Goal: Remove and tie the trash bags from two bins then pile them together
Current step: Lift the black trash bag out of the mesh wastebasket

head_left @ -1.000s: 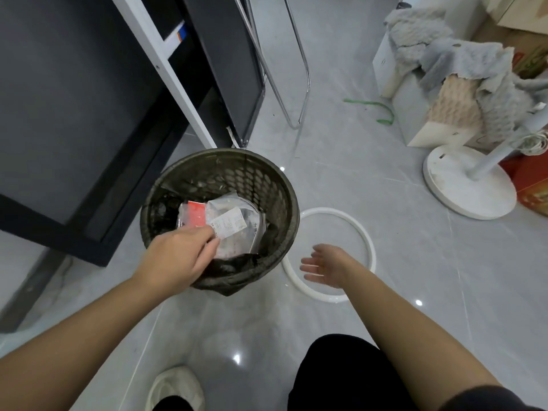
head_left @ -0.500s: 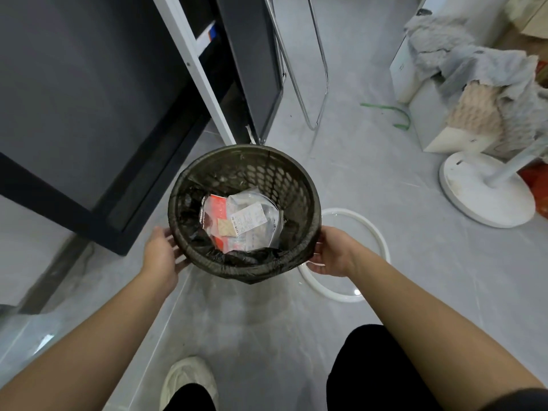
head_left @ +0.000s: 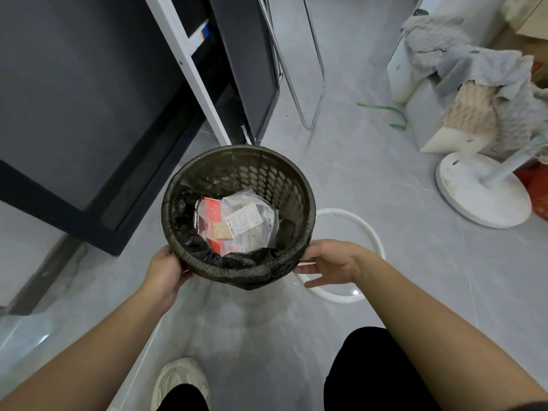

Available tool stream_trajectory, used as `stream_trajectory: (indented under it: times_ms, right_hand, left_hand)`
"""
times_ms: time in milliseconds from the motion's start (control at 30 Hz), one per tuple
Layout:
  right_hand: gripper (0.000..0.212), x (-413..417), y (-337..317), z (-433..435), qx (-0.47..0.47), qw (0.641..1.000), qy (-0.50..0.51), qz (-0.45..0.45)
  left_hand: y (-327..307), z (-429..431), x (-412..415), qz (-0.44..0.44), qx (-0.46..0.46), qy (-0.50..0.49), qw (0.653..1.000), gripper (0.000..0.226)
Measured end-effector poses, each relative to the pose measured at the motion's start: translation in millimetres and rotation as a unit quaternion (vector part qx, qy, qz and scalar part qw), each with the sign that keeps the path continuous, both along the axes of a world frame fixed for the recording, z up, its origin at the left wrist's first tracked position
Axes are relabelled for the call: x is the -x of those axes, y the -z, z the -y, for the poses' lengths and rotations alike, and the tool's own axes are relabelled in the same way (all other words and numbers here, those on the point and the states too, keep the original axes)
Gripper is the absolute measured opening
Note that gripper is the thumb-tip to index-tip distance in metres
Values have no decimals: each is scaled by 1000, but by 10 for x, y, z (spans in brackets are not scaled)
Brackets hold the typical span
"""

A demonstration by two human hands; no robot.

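Observation:
A round perforated bin (head_left: pixel 267 176) stands on the grey floor, lined with a dark trash bag (head_left: pixel 237 272) folded over its rim. Inside lie a clear plastic wrapper with a receipt (head_left: pixel 243 223) and red packaging. My left hand (head_left: pixel 166 271) grips the bag-covered rim at the near left, its fingers hidden behind the bin. At the near right, my right hand (head_left: pixel 329 262) touches the bag's edge with its thumb against the rim and its fingers fairly straight.
A black cabinet (head_left: pixel 89 114) with a white post stands at the left. A white ring (head_left: pixel 364 229) lies on the floor right of the bin. Further right are a white fan base (head_left: pixel 480 197) and boxes draped with grey cloth (head_left: pixel 474 69). My shoe (head_left: pixel 181 381) is below.
My left hand left the near rim and went to the bin's left side. My right hand came in from the white ring to the bin's right side.

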State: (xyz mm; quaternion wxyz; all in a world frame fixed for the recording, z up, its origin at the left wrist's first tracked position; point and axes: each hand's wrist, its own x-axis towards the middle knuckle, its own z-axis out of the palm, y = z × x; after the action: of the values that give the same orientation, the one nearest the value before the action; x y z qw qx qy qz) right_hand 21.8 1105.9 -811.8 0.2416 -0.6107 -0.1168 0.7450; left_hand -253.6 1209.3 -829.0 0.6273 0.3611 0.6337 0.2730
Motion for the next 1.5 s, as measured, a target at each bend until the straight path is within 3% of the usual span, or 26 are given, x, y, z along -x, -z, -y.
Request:
stream_trajectory:
  times_ms: [433, 600, 767, 867, 967, 1033, 1133, 1233, 1300, 1367, 1500]
  right_hand:
    - [16, 23, -50, 30, -16, 999, -41, -31]
    - [15, 101, -80, 16, -5, 997, -56, -45]
    - [18, 225, -84, 4, -7, 996, -77, -43]
    - [19, 270, -92, 16, -13, 995, -94, -43]
    - [16, 245, -113, 31, -12, 995, -86, -40]
    - [14, 210, -130, 47, -11, 996, -80, -39]
    - [14, 171, -155, 69, -7, 996, -76, -42]
    - [15, 119, -177, 76, -1, 996, -74, -53]
    - [16, 79, -189, 80, 5, 996, -59, -61]
    - [18, 45, -217, 91, 1, 997, -47, -59]
    - [17, -27, -362, 97, -29, 997, -4, -71]
  left_hand:
    - [-1, 76, 28, -6, 109, -53, 993, 30]
    - [-72, 267, 19, 49, 188, 123, 973, 26]
    - [-80, 362, -71, 117, 175, 168, 963, 27]
    - [-65, 417, -99, 83, 140, 214, 963, 23]
    - [-65, 430, -58, -31, 43, 282, 958, 16]
    - [-75, 407, 37, -116, -66, 373, 918, 10]
    - [-79, 372, 259, -203, -225, 507, 807, 3]
    - [-92, 319, 465, -264, -385, 552, 691, 14]
    - [-159, 289, 567, -298, -459, 546, 634, 26]
    - [-254, 273, 635, -299, -510, 525, 613, 30]
    - [-500, 218, 599, -279, -540, 456, 650, 41]
